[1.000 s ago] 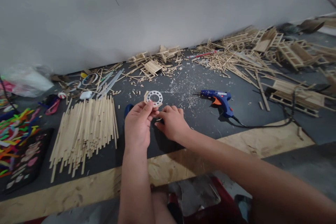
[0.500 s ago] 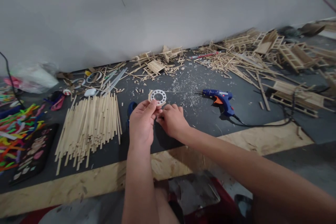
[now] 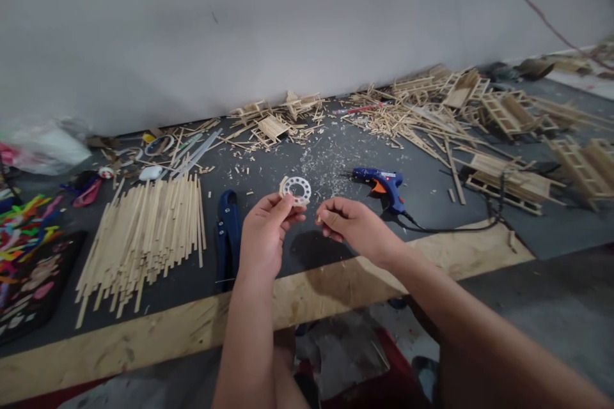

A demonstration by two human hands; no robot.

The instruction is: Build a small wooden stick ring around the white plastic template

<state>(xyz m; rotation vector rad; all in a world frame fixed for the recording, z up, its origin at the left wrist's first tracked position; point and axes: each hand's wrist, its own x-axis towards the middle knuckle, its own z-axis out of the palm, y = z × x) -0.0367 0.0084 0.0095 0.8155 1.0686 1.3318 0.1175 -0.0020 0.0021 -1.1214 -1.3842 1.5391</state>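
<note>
My left hand pinches a flat white ring with a circle of small holes between thumb and fingers. Short pale wood pieces sit along the ring's left and lower edges. To the right, apart from the ring, my right hand is closed with the fingertips together on a small piece of wood, mostly covered by the fingers. Beyond that hand a blue glue gun with an orange trigger lies on its side, a red light lit on its body. A blue-handled cutter rests left of my left wrist.
Thin wooden sticks lie in a wide bundle on the left. Colourful pipe cleaners and a black phone-like case are further left. Small stick-built wooden models and cut sticks fill the back and right. The glue gun's cord runs rightward.
My right hand has lifted from the table and come up beside the ring, with a small wood piece in its fingertips. The view has shifted, showing more of the cutter.
</note>
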